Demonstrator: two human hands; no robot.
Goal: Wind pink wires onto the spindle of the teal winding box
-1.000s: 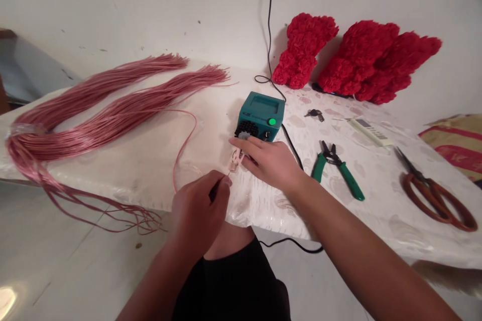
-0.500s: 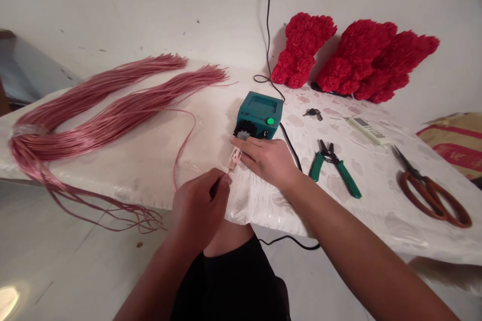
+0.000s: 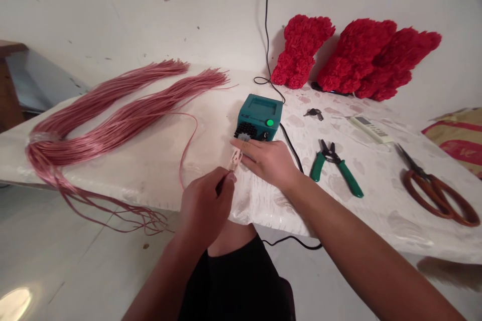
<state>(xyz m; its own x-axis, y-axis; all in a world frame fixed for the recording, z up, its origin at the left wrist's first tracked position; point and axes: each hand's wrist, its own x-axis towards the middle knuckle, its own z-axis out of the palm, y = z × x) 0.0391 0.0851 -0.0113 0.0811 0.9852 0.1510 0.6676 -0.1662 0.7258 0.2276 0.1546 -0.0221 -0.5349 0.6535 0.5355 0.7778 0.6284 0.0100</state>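
My left hand [image 3: 209, 198] is closed in a pinch around the end of a pink wire [image 3: 188, 146] that loops over from the bundle. Its fingertips meet the lower end of a small pale slotted piece [image 3: 235, 156]. My right hand [image 3: 269, 159] has its fingers over the upper end of that piece, holding it against the front of a small teal machine [image 3: 259, 109]; its thumb is hidden. The machine has a green button, a dark knob and a grey toothed wheel beside black bristly ribs.
Long bundles of pink wire [image 3: 124, 123] lie at left, loose ends hanging over the table edge. To the right are green-handled wire strippers [image 3: 337, 168], scissors [image 3: 439, 190], keys [image 3: 314, 113] and a white remote [image 3: 371, 129]. Red flower bears [image 3: 303, 50] stand behind; a black cord [image 3: 268, 35] runs down the wall.
The view has shifted slightly. My left hand has edged up and closer to the pale piece with the wire; my right hand stays at the machine's front.
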